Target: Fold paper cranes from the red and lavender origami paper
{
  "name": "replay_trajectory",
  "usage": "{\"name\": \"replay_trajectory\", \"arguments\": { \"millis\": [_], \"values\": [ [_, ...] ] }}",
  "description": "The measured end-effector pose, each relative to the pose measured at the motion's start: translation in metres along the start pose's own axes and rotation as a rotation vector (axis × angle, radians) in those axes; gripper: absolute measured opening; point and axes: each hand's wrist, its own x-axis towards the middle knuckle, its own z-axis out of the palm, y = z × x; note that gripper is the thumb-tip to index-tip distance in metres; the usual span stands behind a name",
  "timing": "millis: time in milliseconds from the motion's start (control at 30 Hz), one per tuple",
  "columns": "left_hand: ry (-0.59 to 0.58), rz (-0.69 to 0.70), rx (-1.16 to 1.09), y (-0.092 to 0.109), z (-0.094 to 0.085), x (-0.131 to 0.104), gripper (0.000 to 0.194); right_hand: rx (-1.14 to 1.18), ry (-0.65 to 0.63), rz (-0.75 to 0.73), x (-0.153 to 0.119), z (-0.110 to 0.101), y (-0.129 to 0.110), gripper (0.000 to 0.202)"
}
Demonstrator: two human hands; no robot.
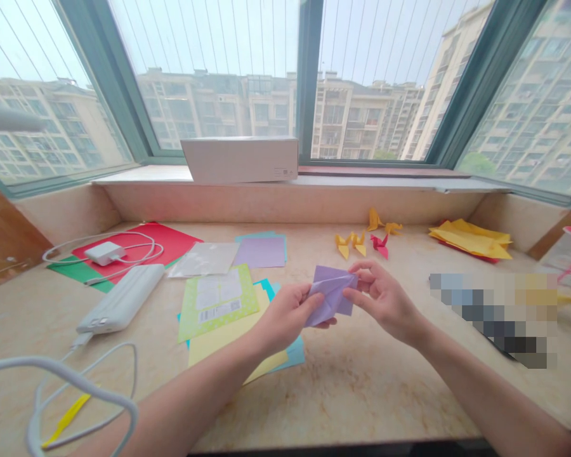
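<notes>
A partly folded sheet of purple origami paper (330, 293) is held up above the counter between my two hands. My left hand (292, 311) grips its left side, with the thumb on top and fingers underneath. At the paper's right edge, my right hand (378, 292) pinches it between thumb and fingers. Creases run across the paper, and a raised fold points to the right. Behind my hands stand several small folded paper cranes, among them yellow ones (343, 245) and a dark pink one (379, 245).
Left of my hands lie a green dotted paper packet (219, 301), pale yellow sheets (219, 346) and purple paper (261, 251). A white power bank (122, 298) and its cable (76, 374) are farther left. Yellow paper (471, 238) lies back right; a white box (240, 160) rests on the sill.
</notes>
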Motion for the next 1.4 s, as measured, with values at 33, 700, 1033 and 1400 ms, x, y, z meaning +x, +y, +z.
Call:
{"name": "replay_trajectory", "arguments": {
  "millis": [33, 700, 1033, 1400],
  "values": [
    [-0.002, 0.003, 0.003, 0.000, 0.000, 0.000, 0.042, 0.019, 0.002, 0.013, 0.000, -0.001, 0.000, 0.030],
    [-0.028, 0.165, 0.041, 0.007, 0.003, -0.006, 0.057, -0.297, 0.068, -0.214, 0.002, -0.006, -0.007, 0.012],
    [-0.113, 0.158, 0.255, 0.018, 0.003, -0.011, 0.029, -0.296, 0.015, -0.140, 0.004, -0.014, -0.012, 0.018],
    [0.067, 0.253, 0.506, 0.011, -0.004, -0.002, 0.018, -0.185, 0.106, -0.111, 0.008, -0.017, -0.004, 0.023]
  ]
}}
